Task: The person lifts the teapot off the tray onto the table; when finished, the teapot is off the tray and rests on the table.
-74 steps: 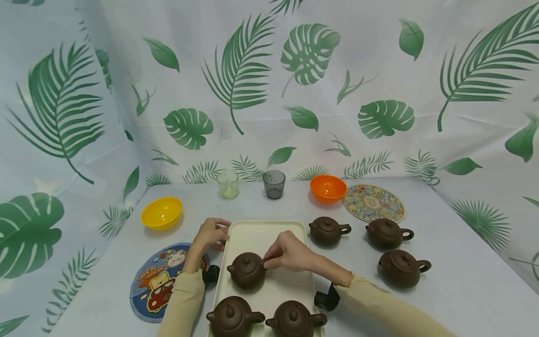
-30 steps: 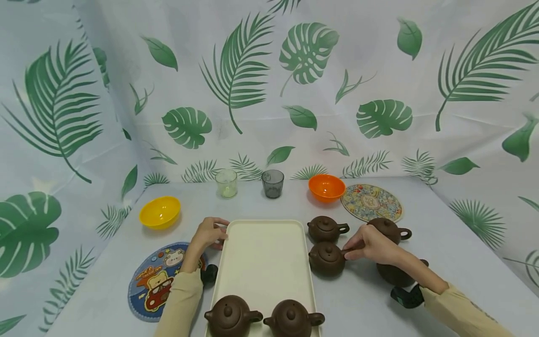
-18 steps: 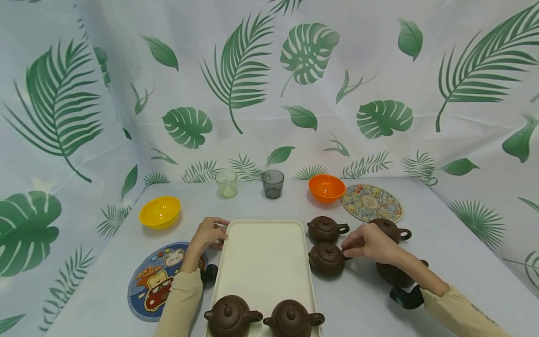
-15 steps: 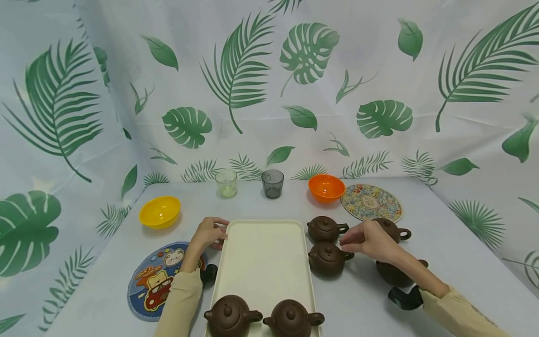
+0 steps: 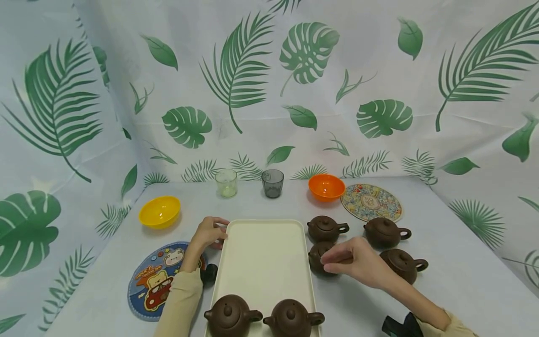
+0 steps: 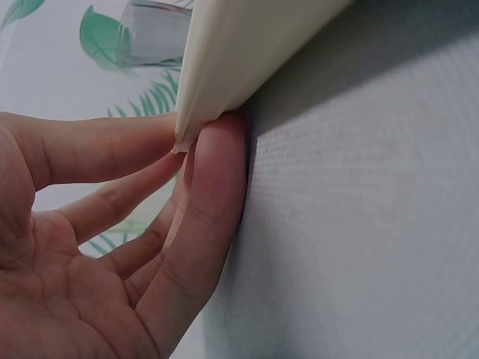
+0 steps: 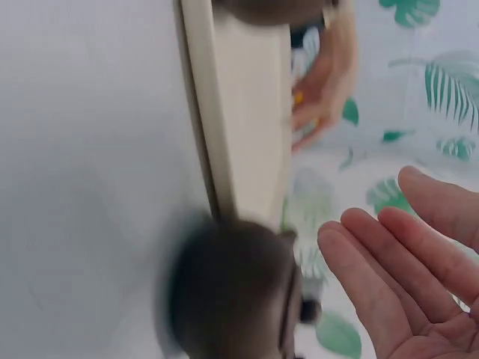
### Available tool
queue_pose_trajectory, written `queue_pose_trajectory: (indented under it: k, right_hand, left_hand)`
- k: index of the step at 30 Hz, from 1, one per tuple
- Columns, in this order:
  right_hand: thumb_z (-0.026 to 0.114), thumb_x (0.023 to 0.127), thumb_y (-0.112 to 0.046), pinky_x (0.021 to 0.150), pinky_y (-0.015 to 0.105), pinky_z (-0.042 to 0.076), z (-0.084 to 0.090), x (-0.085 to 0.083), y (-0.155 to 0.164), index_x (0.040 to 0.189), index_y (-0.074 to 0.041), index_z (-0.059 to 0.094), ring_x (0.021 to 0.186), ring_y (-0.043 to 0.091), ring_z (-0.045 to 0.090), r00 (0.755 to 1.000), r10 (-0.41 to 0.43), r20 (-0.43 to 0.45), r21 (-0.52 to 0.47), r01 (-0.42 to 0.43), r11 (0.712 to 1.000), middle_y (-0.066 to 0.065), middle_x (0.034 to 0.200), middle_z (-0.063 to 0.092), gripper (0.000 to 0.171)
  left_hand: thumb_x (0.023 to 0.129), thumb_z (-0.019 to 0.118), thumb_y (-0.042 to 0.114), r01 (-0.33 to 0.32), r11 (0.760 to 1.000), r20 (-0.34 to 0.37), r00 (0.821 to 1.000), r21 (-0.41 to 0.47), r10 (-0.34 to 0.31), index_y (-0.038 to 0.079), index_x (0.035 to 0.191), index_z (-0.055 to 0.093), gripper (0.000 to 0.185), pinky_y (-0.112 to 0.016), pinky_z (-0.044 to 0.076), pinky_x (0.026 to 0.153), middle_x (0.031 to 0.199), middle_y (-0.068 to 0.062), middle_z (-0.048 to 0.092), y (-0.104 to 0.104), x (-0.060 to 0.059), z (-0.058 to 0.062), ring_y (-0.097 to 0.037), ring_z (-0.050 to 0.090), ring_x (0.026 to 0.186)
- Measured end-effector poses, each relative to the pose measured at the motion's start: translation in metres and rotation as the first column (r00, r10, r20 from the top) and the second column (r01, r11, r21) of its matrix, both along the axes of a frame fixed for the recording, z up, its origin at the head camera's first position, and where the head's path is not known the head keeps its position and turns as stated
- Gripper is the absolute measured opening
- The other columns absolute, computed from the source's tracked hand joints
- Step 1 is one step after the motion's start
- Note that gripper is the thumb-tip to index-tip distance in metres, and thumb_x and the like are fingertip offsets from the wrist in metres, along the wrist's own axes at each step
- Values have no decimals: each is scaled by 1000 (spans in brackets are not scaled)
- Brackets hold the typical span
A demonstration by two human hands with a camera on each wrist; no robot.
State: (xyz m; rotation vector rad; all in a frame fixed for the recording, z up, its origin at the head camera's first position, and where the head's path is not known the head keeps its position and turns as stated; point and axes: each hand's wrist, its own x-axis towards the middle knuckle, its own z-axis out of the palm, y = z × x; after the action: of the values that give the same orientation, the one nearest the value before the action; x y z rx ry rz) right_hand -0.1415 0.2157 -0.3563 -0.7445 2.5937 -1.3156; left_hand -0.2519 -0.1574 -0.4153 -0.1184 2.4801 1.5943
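My left hand (image 5: 209, 234) pinches the left rim of a cream tray (image 5: 265, 262); the left wrist view shows the thumb on top and fingers beneath the tray edge (image 6: 217, 67). Two brown teapots, one at the left (image 5: 230, 316) and one at the right (image 5: 292, 318), stand at the tray's near end. My right hand (image 5: 358, 262) holds nothing, its fingers extended, over a brown teapot (image 5: 317, 257) beside the tray's right side. In the right wrist view that teapot (image 7: 232, 292) is blurred and apart from the fingers (image 7: 367, 277).
Three more brown teapots stand right of the tray: one behind (image 5: 326, 228) and two farther right (image 5: 385, 232). At the back are a yellow bowl (image 5: 160, 212), a clear glass (image 5: 226, 182), a grey glass (image 5: 273, 183), an orange bowl (image 5: 326, 187) and a floral mat (image 5: 372, 202). A blue mat (image 5: 156, 285) lies left.
The right hand carried a teapot from the tray to the table on the right, let go of its handle, then moved left and nearer over it. The left hand stays at the rim.
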Motion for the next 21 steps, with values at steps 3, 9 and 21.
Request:
queue_pose_trajectory:
  k: [3,9,21]
  right_hand:
    - [76,81,-19,70,22,57,-6,10,-7,99,1,74,82,7,69,994,53,93,-33,-50,998,9,93,74,26]
    - [76,81,-19,71,24,58,-18,26,-20,98,0,74,82,8,69,969,96,226,-76,-81,994,9,92,73,26]
    - [76,81,-16,64,21,57,-34,46,-34,87,-2,76,72,3,66,959,144,243,-139,-113,984,-1,80,73,15]
  left_hand:
    - [81,62,-9,8,1000,4,1000,12,-8,-6,120,60,39,-34,57,52,91,-18,62,0,1,1,-21,64,65]
    - [81,62,-9,4,1000,6,1000,5,-4,-6,119,60,38,-34,57,52,89,-18,62,0,1,0,-21,64,64]
    - [81,63,-7,-6,1000,4,1000,-17,6,-4,118,62,37,-34,57,52,89,-16,62,1,1,1,-20,64,65]
